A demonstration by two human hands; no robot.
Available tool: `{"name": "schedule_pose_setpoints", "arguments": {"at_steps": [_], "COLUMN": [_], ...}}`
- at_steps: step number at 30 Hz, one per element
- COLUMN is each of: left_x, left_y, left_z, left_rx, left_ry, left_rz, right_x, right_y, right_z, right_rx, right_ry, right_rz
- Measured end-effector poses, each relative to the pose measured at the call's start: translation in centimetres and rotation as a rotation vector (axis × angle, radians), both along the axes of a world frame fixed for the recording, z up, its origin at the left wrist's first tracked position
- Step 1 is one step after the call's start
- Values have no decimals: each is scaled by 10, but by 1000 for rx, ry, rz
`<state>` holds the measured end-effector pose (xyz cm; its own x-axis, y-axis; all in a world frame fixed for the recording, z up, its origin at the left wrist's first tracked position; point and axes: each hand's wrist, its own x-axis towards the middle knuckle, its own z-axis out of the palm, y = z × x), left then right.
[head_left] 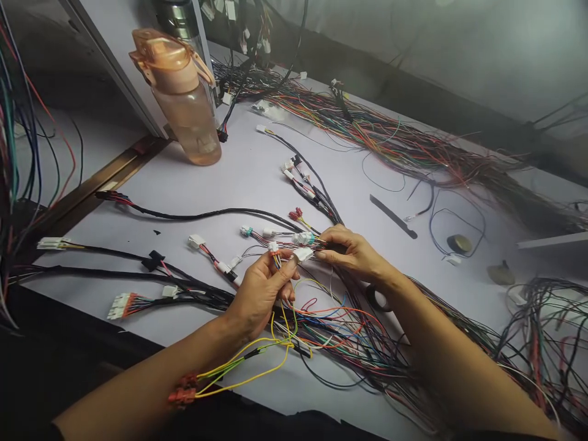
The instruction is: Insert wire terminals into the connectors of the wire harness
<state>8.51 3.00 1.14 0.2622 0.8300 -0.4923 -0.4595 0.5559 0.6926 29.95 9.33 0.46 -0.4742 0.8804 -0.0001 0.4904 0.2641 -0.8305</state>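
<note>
Near the middle of the table, my left hand (264,288) is closed around a small white connector (274,247) with coloured wires. Its thumb touches a larger white connector (302,254) between the hands. My right hand (346,250) pinches the wires just behind that larger connector. A white and teal connector (304,238) lies beside the right fingertips. Left of it are a teal connector (246,231) and a red connector (296,214). A red-orange connector (184,392) on yellow and green wires rests over my left forearm.
A peach water bottle (186,104) stands at the back left. A thick wire bundle (390,144) runs along the back edge. Black-sleeved branches (206,214) spread left. A dark flat strip (392,215) and tape roll (379,298) lie right of centre. Tangled wires (546,331) fill the right side.
</note>
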Motion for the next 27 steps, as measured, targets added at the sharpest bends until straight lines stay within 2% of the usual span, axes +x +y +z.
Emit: {"name": "schedule_pose_setpoints", "arguments": {"at_steps": [9, 19, 23, 27], "left_x": [0, 4, 4, 0], "left_y": [-1, 0, -5, -17], "left_z": [-2, -5, -3, 1], "left_rx": [-12, 0, 70, 185], "left_ry": [69, 109, 131, 176], "left_rz": [-45, -58, -90, -217], "right_x": [-6, 3, 2, -1], "right_y": [-8, -16, -15, -13], "right_z": [-2, -17, -17, -16], "right_rx": [-17, -121, -109, -64], "right_ry": [247, 347, 367, 344], "right_rz": [-120, -231, -264, -334]}}
